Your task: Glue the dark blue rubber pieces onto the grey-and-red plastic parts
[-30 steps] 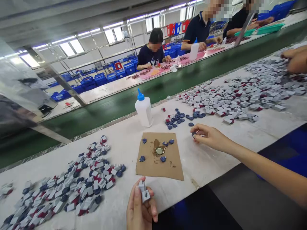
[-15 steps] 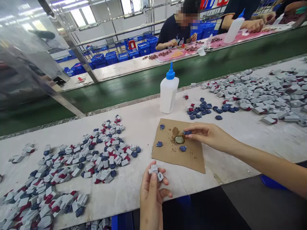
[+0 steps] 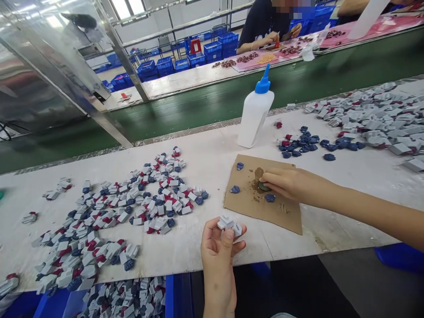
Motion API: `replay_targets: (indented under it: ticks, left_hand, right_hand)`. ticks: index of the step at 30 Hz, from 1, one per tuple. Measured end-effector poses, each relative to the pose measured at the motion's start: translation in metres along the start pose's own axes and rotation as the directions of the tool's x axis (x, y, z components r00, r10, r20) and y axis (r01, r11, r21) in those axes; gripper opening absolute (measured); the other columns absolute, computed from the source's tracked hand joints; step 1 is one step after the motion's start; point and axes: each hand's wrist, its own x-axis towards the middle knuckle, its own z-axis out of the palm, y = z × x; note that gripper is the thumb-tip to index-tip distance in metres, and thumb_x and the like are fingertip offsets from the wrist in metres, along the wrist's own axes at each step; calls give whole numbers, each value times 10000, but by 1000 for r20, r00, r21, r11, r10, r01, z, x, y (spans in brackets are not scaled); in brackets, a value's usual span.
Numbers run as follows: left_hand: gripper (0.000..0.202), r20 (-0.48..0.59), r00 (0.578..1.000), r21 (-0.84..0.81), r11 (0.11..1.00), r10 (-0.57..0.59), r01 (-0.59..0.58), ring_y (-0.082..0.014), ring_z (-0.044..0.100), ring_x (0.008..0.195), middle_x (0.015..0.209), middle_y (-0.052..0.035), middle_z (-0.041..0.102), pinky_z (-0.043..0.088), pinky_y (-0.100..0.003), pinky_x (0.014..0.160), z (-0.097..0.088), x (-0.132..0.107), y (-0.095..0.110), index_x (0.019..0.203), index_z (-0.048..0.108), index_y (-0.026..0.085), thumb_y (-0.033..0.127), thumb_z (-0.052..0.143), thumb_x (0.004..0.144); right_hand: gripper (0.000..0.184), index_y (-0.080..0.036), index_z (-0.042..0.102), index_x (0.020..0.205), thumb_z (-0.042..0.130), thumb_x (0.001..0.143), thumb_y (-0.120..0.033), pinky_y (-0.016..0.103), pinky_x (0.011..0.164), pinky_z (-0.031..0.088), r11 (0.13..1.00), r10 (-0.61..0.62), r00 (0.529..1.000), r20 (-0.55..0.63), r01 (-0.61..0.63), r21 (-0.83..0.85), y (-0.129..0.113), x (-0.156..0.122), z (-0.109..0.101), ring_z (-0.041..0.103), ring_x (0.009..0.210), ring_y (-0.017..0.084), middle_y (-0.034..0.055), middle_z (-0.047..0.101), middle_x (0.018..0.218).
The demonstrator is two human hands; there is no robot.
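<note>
My left hand (image 3: 218, 251) is closed around small grey plastic pieces (image 3: 228, 224), pinched between thumb and fingers above the table's front edge. My right hand (image 3: 285, 183) is closed, its fingertips down at a round metal cap (image 3: 264, 187). The small blue plastic piece it gripped a moment before is hidden behind the fingers. The cap sits on a wet brown patch of a cardboard sheet (image 3: 251, 207). A few blue pieces (image 3: 270, 198) lie apart on the cardboard.
A white squeeze bottle (image 3: 254, 118) with blue nozzle stands behind the cardboard. Blue pieces (image 3: 308, 142) lie behind right, grey ones (image 3: 380, 108) beyond. Assembled pieces (image 3: 112, 207) spread leftward, above a filled blue bin (image 3: 169, 293). Across the green strip (image 3: 198, 99), another person works.
My right hand has moved the blue piece left to the cap, now partly covering it. My left hand still holds the grey pieces. The view has shifted, showing more of the bin.
</note>
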Motion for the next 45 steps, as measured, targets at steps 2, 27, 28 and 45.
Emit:
replay_targets:
  ticks: [2, 27, 28, 45]
  left_hand:
    - [366, -4, 1000, -15, 1000, -12, 12, -157, 714, 692, 747, 24, 688, 521, -138, 504, -2, 0, 0, 808, 667, 200, 292, 870, 518]
    - [303, 61, 994, -36, 996, 89, -86, -69, 639, 580, 648, 25, 703, 526, -143, 567, -2, -9, -7, 725, 686, 200, 252, 879, 498]
    - [296, 69, 992, -26, 994, 103, -101, -69, 641, 584, 650, 24, 703, 523, -142, 578, -2, -9, -8, 726, 684, 199, 252, 876, 507]
    - [252, 87, 921, 100, 916, 381, -388, -106, 642, 618, 676, 33, 674, 517, -187, 587, -1, -13, -11, 728, 697, 237, 270, 858, 537]
  right_hand:
    - [280, -184, 553, 783, 309, 899, -258, 278, 492, 383, 999, -23, 999, 36, 22, 23, -1, 4, -4, 570, 607, 183, 87, 610, 768]
    - [208, -176, 637, 796, 603, 829, -379, 185, 485, 445, 602, 218, 971, 97, -212, 770, -110, -16, -33, 553, 537, 95, 12, 621, 658]
    - [218, -172, 629, 786, 603, 827, -385, 186, 476, 438, 587, 225, 967, 116, -229, 776, -110, -17, -32, 545, 527, 94, 11, 611, 643]
    - [165, -184, 556, 746, 570, 836, -322, 171, 415, 380, 577, 256, 959, 121, -252, 777, -123, -18, -41, 508, 472, 78, -25, 552, 551]
